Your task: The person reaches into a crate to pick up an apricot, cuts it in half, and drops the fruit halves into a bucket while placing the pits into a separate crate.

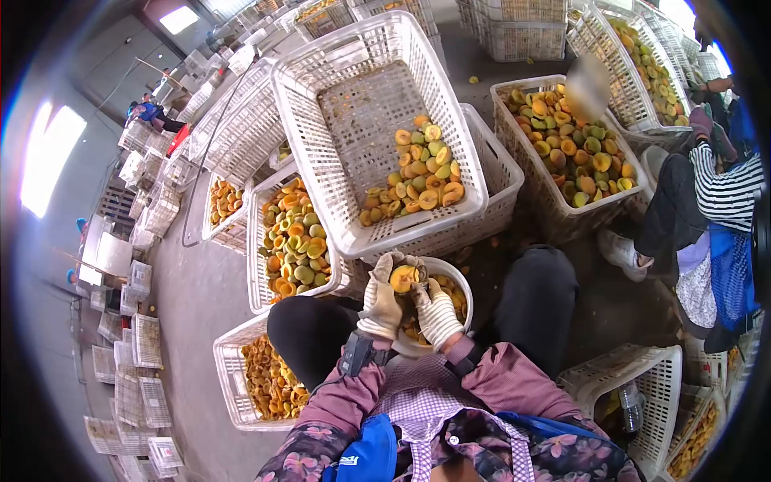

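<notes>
Both of my hands wear whitish, stained gloves and meet above a white bucket [467, 287] between my knees. My left hand [381, 299] is closed around a yellow peach half [404, 278], cut face up. Close against its right side, my right hand [438, 312] is closed on a small dark tool [422, 275], mostly hidden by the fingers. Orange fruit pieces [458, 299] lie in the bucket, partly covered by my hands. Just beyond, a tilted white crate [365, 100] holds halved peaches [418, 177] in its near right corner.
Crates of cut fruit stand at left [293, 241] and right [562, 145]. A crate of orange scraps [269, 373] sits by my left knee. At right, a seated person in a striped sleeve [727, 185] is close by. A crate [658, 377] with a plastic bottle [631, 406] lies lower right.
</notes>
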Available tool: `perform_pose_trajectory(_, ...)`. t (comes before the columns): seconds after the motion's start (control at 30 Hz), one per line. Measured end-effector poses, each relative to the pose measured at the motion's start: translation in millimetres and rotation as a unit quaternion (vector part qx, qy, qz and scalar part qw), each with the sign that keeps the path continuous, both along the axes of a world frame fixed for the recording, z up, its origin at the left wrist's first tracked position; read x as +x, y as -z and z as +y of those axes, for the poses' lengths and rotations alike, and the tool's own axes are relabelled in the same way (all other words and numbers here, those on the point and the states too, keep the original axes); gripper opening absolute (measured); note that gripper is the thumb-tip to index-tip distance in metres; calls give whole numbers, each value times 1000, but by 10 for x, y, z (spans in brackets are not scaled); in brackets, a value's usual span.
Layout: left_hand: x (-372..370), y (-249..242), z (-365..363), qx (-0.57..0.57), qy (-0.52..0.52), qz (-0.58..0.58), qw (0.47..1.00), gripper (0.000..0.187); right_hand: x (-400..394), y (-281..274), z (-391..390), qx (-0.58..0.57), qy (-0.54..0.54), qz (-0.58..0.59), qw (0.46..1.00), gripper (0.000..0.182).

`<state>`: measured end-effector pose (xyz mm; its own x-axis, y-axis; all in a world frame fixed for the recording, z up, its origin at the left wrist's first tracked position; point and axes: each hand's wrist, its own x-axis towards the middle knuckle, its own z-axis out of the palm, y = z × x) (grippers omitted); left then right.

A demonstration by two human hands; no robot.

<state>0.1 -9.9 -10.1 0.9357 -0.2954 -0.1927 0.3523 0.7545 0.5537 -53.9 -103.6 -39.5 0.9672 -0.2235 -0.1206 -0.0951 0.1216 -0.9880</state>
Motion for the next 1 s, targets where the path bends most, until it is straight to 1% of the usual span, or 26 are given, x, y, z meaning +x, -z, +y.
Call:
perform_pose_trajectory(0.03, -10, -40, -32, 1, -2, 0, 1000, 19, -19, -104, -41, -30, -34, 50, 998, 39)
perform_pose_trajectory(0.07, -9, -83, -66, -4, -26, 21, 999, 17, -48, -221, -81, -100, -60, 84, 990, 39)
perform_pose_trajectory(0.1, -21, -165, -123, -9, -49, 41, 998, 17, -43, -226, -84, -99, -60, 84, 990, 39)
perform_pose_trajectory(0.13, -81, -310, -204, 82, -89, 26, 992, 17, -40, -219, -88, -114, -65, 83, 988, 40)
perform_pose_trajectory(0.17, -71, -270, -187, 84, -88, 28, 992, 17, -48, -210, -94, -128, -70, 84, 986, 40)
perform_pose_trajectory(0.23, -64, -123, -115, 48, -26, -23, 998, 17, -50, -122, -95, -141, -93, 96, 981, 36)
perform_pose_trajectory(0.27, -62, -45, -106, 31, -29, -15, 999, 19, -31, 77, -42, -135, -93, 76, 984, 40)
perform_pose_trajectory(0.3, -53, -10, -96, 34, -28, -13, 999, 19, -15, 97, -17, -129, -93, 56, 986, 45)
perform_pose_trajectory(0.37, -46, 57, -72, 136, -32, -52, 989, 22, -51, 138, 0, -126, -94, 60, 986, 44)
perform_pose_trajectory(0.4, -33, 90, -96, 153, -87, 4, 984, 23, -53, 163, 30, -75, -94, 48, 992, 43)
perform_pose_trajectory(0.43, -36, 109, -80, 156, -84, 5, 984, 23, -60, 187, 50, -24, -93, 36, 995, 43)
perform_pose_trajectory(0.47, -42, 122, -56, 185, -58, -26, 981, 23, -80, 211, 57, -22, -91, 38, 995, 43)
perform_pose_trajectory(0.53, -77, -40, -122, 246, -28, -89, 965, 27, -100, -68, -14, 107, -152, 158, 970, 31)
perform_pose_trajectory(0.57, -86, -83, -123, 248, -23, -89, 964, 27, -111, -226, -94, 110, -149, 159, 970, 31)
perform_pose_trajectory(0.6, -79, -116, -120, 255, 4, -117, 960, 29, -118, -387, -210, 190, -204, 231, 932, 31)
perform_pose_trajectory(0.63, -67, -134, -121, 260, 32, -144, 954, 31, -124, -325, -196, 229, -224, 256, 912, 32)
perform_pose_trajectory(0.7, -66, -71, -111, 268, 46, -133, 953, 32, -140, -200, -169, 297, -260, 310, 865, 33)
perform_pose_trajectory(0.73, -89, -62, -144, 270, 14, -93, 958, 32, -146, 105, 18, 192, -192, 207, 940, 38)
perform_pose_trajectory(0.77, -91, -64, -160, 269, -21, -53, 961, 33, -133, 258, 111, 79, -121, 95, 985, 44)
perform_pose_trajectory(0.8, -113, -165, -159, 280, -29, -29, 959, 32, -164, 128, 25, -124, -145, 90, 978, 41)
perform_pose_trajectory(0.83, -130, -261, -131, 258, 12, -32, 965, 34, -187, 29, 5, -124, -150, 88, 977, 41)
perform_pose_trajectory(0.87, -125, -278, -85, 313, 19, -105, 944, 34, -223, -48, 16, -118, -160, 57, 978, 41)
perform_pose_trajectory(0.9, -122, -291, -43, 366, 25, -175, 914, 35, -257, -79, 46, -111, -171, 26, 979, 42)
perform_pose_trajectory(0.93, -99, -291, -12, 302, 76, -106, 944, 37, -237, 25, 180, 102, -128, -23, 986, 41)
perform_pose_trajectory(0.97, -91, -244, 34, 253, 107, -152, 949, 36, -251, 78, 138, 103, -134, -23, 985, 41)
perform_pose_trajectory(1.0, -77, -307, 55, 250, 166, -150, 942, 36, -249, -207, -47, 201, -245, 135, 939, 40)
